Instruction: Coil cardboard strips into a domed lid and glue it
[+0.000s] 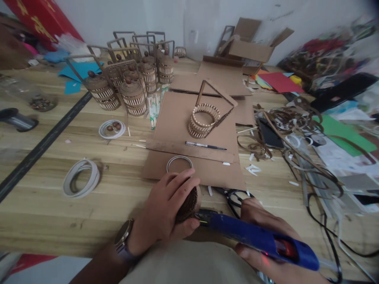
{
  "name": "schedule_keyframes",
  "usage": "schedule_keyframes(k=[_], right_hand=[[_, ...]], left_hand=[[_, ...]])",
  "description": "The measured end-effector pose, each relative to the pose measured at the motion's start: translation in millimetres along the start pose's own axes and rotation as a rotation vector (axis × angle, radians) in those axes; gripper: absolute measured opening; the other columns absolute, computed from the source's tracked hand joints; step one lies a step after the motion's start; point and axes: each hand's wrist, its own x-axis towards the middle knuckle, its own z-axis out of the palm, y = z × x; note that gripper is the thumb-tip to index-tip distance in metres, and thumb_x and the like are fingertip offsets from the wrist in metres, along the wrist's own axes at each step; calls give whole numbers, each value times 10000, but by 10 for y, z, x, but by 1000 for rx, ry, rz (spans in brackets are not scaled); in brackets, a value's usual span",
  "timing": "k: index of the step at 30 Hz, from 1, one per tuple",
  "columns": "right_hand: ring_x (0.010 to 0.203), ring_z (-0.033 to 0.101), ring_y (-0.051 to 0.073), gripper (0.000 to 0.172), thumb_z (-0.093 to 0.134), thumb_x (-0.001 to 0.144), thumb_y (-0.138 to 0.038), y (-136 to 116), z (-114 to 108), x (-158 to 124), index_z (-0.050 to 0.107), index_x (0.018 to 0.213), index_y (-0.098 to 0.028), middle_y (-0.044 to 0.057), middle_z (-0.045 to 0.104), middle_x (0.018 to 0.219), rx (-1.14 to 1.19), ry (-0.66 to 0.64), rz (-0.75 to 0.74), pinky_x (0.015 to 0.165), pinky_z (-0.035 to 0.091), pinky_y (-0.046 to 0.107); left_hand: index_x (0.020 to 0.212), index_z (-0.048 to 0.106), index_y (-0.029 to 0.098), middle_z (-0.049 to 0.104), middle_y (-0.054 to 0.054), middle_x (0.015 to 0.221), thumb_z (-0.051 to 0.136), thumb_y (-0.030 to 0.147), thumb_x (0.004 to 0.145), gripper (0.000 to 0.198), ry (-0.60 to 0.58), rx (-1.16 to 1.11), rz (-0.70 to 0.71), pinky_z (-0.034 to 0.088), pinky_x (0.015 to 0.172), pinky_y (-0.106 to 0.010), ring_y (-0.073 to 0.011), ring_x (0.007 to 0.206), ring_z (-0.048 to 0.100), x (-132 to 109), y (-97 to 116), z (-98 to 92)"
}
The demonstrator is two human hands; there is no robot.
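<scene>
My left hand (166,209) is closed round a small brown corrugated cardboard roll (189,204) at the table's near edge; a watch sits on that wrist. My right hand (266,236) grips a blue glue gun (257,236), whose nozzle touches the roll's right side. Just beyond my fingers a thin grey ring (179,161) lies on a cardboard sheet (207,169). Black scissors (237,197) lie between the hands, partly hidden.
A half-built stick basket with a cardboard handle (205,118) and a pen (205,146) rest on the cardboard. Several finished baskets (130,88) stand at back left. White rings (81,182), a dish of beads (111,128), cardboard strips and cables (296,138) lie at right.
</scene>
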Motion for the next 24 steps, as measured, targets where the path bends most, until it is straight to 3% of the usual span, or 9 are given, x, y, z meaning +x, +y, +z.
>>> schedule_keyframes(k=[9, 17, 24], right_hand=[[516, 512, 163, 441, 541, 901, -586, -42, 6, 11, 525, 644, -227, -16, 492, 555, -2, 10, -8, 521, 430, 315], [574, 537, 170, 390, 525, 921, -565, 28, 40, -71, 517, 706, -239, -17, 508, 607, -6, -6, 0, 618, 465, 325], [562, 524, 143, 411, 542, 912, -578, -15, 51, -22, 515, 690, -234, -34, 503, 597, 28, -2, -43, 589, 432, 292]], left_hand=[[1404, 372, 163, 493, -205, 1406, 287, 569, 984, 591, -2, -62, -31, 404, 1018, -462, -319, 1233, 500, -8, 35, -18], [1429, 368, 193, 481, -199, 1405, 278, 594, 978, 610, 29, -117, -67, 413, 1007, -503, -332, 1237, 500, -17, 48, -16], [1447, 355, 181, 455, -200, 1425, 307, 602, 973, 636, 94, -133, -13, 393, 1030, -492, -321, 1252, 474, -30, 16, -3]])
